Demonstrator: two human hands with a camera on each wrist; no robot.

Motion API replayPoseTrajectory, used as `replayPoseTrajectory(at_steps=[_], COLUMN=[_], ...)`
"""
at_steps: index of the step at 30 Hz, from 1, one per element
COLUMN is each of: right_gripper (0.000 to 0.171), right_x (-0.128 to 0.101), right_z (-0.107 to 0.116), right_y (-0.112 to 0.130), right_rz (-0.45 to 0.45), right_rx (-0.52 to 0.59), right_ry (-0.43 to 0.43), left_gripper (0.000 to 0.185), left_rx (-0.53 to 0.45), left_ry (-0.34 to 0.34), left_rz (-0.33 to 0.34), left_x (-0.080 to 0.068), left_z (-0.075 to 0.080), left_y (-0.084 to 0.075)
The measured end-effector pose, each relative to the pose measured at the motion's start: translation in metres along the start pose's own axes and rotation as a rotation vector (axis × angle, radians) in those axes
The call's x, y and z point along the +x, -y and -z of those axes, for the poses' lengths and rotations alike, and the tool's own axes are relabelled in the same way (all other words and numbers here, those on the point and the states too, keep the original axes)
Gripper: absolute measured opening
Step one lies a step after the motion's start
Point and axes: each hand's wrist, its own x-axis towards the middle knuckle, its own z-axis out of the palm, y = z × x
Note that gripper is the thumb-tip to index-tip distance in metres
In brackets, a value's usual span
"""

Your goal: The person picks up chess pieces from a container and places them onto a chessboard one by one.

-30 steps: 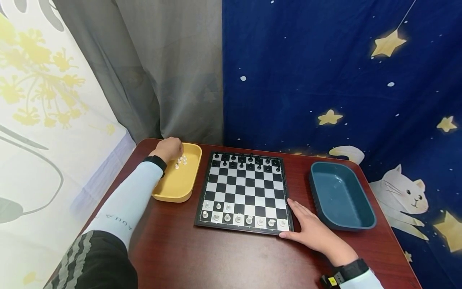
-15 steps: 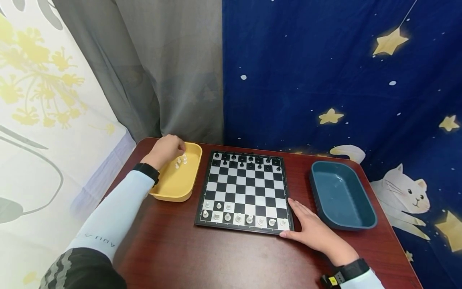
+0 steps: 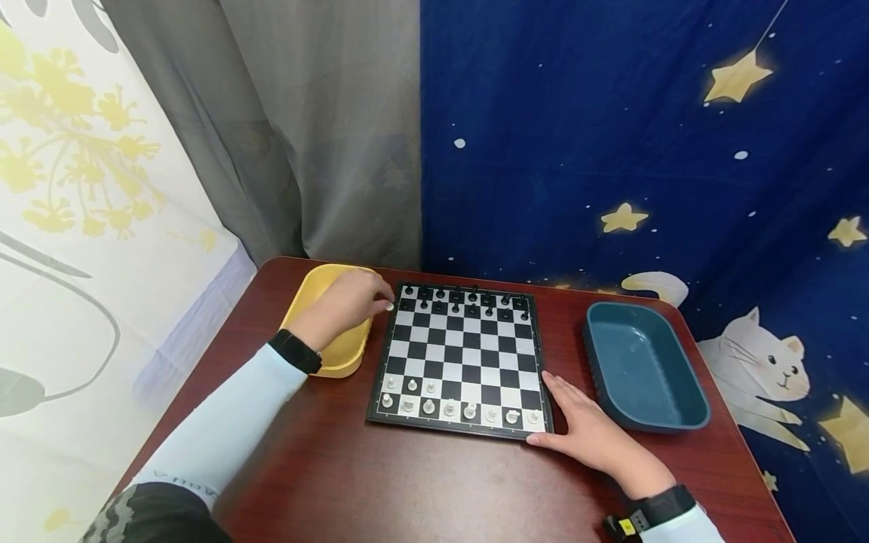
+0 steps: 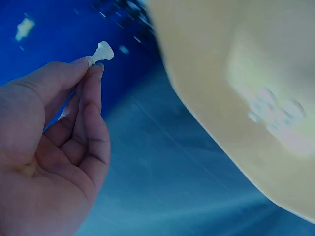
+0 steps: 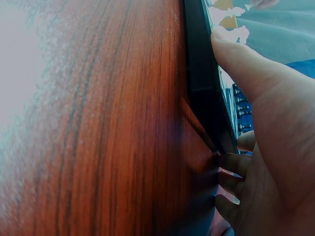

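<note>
- Yellow tray (image 3: 349, 358): left of the board (image 3: 462, 351), on the desk (image 3: 434, 483). A few spare whites (image 4: 278, 110) lie inside it, too blurred in the left wrist view to count, so white's side looks unfinished.
- Left hand (image 3: 348, 300): reaches across the yellow tray, its fingertips by the board's far left corner. Thumb and forefinger pinch one white pawn (image 4: 104, 50), which is not yet on the board.
- Board, near side: white pieces (image 3: 449, 408) fill all eight squares of the nearest row, so that row seems done. In the row ahead of it, only the three leftmost squares carry pawns (image 3: 412, 385); the five to their right are bare, and I judge these are what is left.
- Board, far side: black pieces (image 3: 473, 296) stand along the two farthest rows. These look complete, though dark on dark squares makes some hard to tell.
- Right hand (image 3: 589, 432): at the board's near right corner, thumb and fingers spread wide against its edges, apparently steadying it.
- Blue tray (image 3: 641, 366): right of the board, with no pieces visible inside; black's share seems all laid out.
</note>
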Motion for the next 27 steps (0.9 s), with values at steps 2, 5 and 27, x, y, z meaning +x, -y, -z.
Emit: replayPoseTrajectory(at_steps=[2, 5, 27], right_gripper=[0.125, 0.125, 0.124], right_x=[0.000, 0.000, 0.001], right_z=[0.000, 0.000, -0.001], right_y=[0.000, 0.000, -0.002], right_rz=[0.001, 0.003, 0.012], right_rx=[0.000, -0.001, 0.000], right_ry=[0.001, 0.000, -0.005], left_gripper=[0.011, 0.011, 0.005], left_rx=[0.006, 0.004, -0.023], left_ry=[0.021, 0.047, 0.234], left_rz=[-0.040, -0.107, -0.339], left_x=[0.002, 0.003, -0.010], left_z=[-0.004, -0.012, -0.073], left_y=[-0.015, -0.037, -0.113])
